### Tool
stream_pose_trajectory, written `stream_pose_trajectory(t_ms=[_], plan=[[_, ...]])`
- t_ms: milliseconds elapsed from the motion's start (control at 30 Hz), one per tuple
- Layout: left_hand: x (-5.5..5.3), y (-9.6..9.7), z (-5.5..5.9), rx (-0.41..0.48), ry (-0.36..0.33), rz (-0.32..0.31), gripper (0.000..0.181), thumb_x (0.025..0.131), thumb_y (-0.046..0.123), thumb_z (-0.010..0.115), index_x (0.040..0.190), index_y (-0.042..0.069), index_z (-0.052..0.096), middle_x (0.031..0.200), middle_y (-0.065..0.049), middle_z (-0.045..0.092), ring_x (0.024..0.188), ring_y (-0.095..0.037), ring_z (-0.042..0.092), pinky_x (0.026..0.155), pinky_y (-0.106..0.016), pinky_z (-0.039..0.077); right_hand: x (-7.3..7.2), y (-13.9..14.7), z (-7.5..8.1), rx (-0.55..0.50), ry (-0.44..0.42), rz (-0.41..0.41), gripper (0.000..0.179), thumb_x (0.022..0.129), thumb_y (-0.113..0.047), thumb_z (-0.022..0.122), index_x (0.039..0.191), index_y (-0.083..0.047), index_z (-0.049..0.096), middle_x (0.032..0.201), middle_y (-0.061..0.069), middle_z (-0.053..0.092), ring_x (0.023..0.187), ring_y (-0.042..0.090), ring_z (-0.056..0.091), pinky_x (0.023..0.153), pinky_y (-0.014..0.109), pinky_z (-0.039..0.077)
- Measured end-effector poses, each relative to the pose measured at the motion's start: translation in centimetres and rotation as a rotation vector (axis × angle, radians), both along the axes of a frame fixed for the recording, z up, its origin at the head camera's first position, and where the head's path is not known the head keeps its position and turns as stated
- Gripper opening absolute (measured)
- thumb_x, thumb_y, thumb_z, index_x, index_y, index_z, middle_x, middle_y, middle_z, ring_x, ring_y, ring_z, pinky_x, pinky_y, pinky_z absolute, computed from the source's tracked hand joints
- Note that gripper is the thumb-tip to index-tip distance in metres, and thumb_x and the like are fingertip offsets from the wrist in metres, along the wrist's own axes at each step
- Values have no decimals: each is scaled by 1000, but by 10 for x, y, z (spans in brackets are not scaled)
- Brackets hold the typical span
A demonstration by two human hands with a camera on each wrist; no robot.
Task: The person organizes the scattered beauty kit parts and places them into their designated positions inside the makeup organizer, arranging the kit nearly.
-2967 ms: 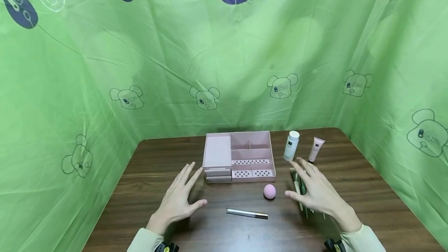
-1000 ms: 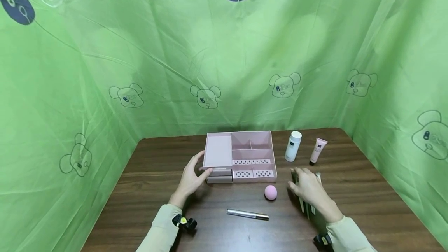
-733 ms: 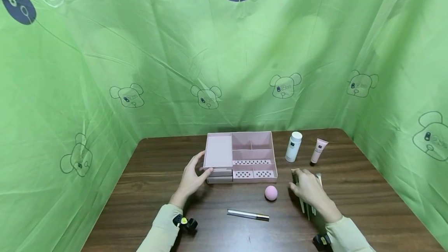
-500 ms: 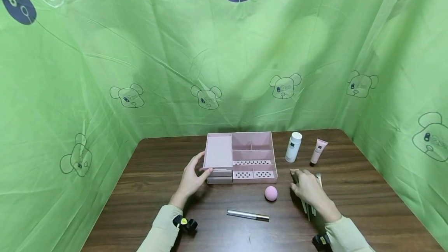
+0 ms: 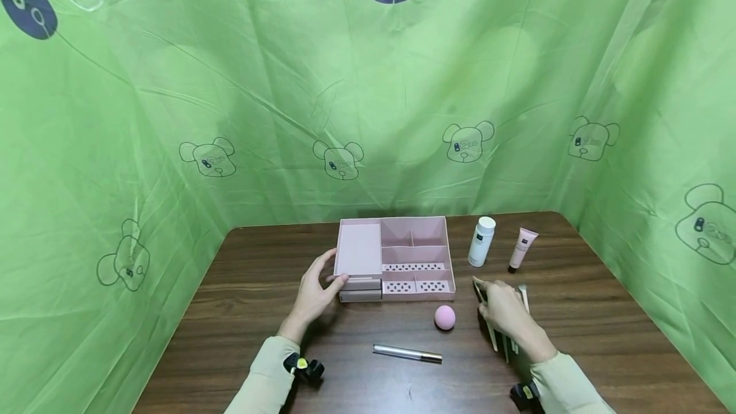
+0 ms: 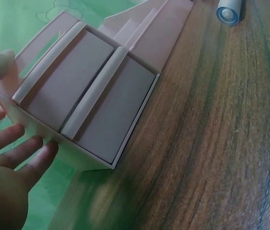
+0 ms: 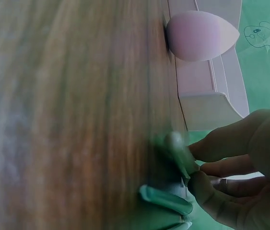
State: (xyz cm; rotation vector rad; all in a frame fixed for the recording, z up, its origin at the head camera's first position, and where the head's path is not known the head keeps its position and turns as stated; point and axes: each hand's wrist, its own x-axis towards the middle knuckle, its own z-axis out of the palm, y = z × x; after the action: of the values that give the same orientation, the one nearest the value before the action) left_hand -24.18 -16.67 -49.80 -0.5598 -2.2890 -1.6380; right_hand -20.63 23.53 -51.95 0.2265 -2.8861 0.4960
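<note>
My left hand (image 5: 313,296) holds the front left corner of a pink makeup organizer (image 5: 359,248). In the left wrist view its thumb lies over the top edge by the two drawers (image 6: 108,100), and the fingers touch the side wall. My right hand (image 5: 508,312) pinches a makeup brush (image 7: 178,155) between thumb and fingers. This brush is blurred and seems tilted from the table. Several other brushes (image 5: 524,296) lie under and beside that hand, partly hidden by it. A pink egg-shaped makeup sponge (image 5: 444,317) stands left of the right hand.
A silver pen-like tube (image 5: 407,354) lies at the front of the wooden table (image 5: 247,312). Behind the right hand stand a white-capped pale blue bottle (image 5: 482,241) and a pink squeeze tube (image 5: 522,249). Green cloth (image 5: 368,114) surrounds the table's back and sides.
Both hands were spread above the table earlier. The left has come onto the organizer's corner and stayed. The right has come down among the brushes, and one brush has shifted slightly left.
</note>
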Motion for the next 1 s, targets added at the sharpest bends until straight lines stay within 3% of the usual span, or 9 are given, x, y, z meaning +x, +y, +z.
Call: stream_pose_trajectory(t_ms=[233,567,733,1000], plan=[[-4,-1,-2,14,18,-9,58,87,7,73,138,-7,48,132,-27,54,118,-43,55,92,-51,54,-4,0,-1,15,22,1,41,67,-7,77,107,3,70,82,21,65,79,42,64,65,56,51],[-5,1,-1,61,-15,-6,57,87,8,72,137,-7,48,135,-27,52,119,-44,53,96,-53,51,-8,-2,-4,22,-24,-30,32,66,-8,73,96,2,69,83,21,69,79,43,65,64,56,50],[-5,1,-1,67,-31,-18,59,88,8,72,138,-8,46,138,-28,49,121,-43,53,97,-52,50,-8,-3,-3,-19,5,-59,30,64,-8,71,93,-3,68,78,16,68,72,40,64,60,55,49],[-5,0,-2,83,-52,-18,59,88,8,72,138,-8,46,139,-28,49,122,-44,52,99,-52,49,-6,-5,2,-82,28,-100,36,65,-8,69,101,-5,68,77,14,66,68,36,62,56,51,49]])
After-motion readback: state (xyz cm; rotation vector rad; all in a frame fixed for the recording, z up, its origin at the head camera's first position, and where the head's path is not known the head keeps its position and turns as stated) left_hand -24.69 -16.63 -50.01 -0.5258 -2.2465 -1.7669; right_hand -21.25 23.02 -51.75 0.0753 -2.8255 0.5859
